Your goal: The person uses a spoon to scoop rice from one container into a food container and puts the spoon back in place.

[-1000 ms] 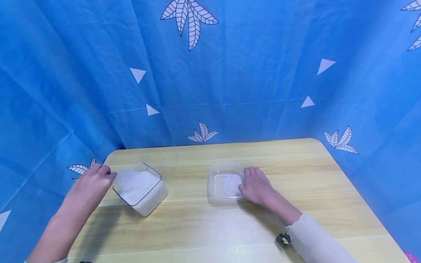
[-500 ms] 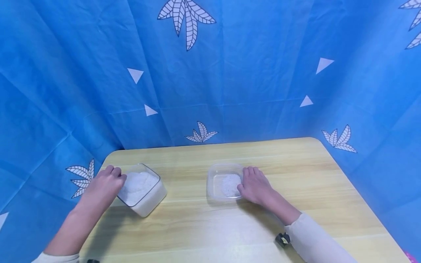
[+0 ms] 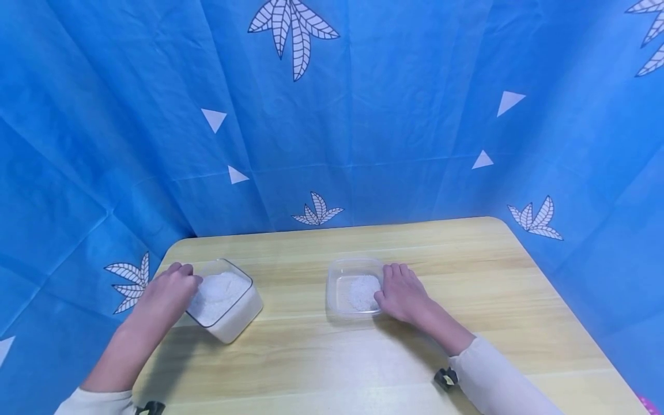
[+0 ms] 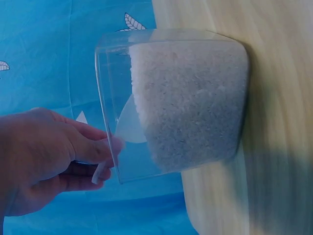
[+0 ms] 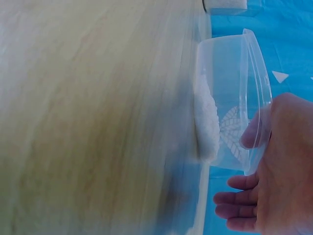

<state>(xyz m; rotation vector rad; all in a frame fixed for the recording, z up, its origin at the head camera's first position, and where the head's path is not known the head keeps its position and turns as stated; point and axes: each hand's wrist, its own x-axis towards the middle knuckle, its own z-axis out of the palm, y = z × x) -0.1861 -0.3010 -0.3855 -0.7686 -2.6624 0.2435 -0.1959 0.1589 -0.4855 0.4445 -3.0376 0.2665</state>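
Note:
On the left of the table stands a clear square bin well filled with white rice. My left hand is at its near-left rim and pinches the handle of a pale translucent scoop. The scoop's bowl is inside the bin, its lower edge against the rice. A shallower clear plastic tub sits mid-table, with a small heap of rice toward its right side. My right hand grips that tub's right rim, thumb over the inner side and fingers outside.
Both containers rest on a light wood-grain table, with a stretch of tabletop between them. A blue curtain with leaf and triangle prints hangs behind the table and along its sides. A black device is at my right sleeve.
My left hand has moved right and slightly lower, bringing the scoop from above the bin's left side down to the rice. My right hand and the tub have stayed in place.

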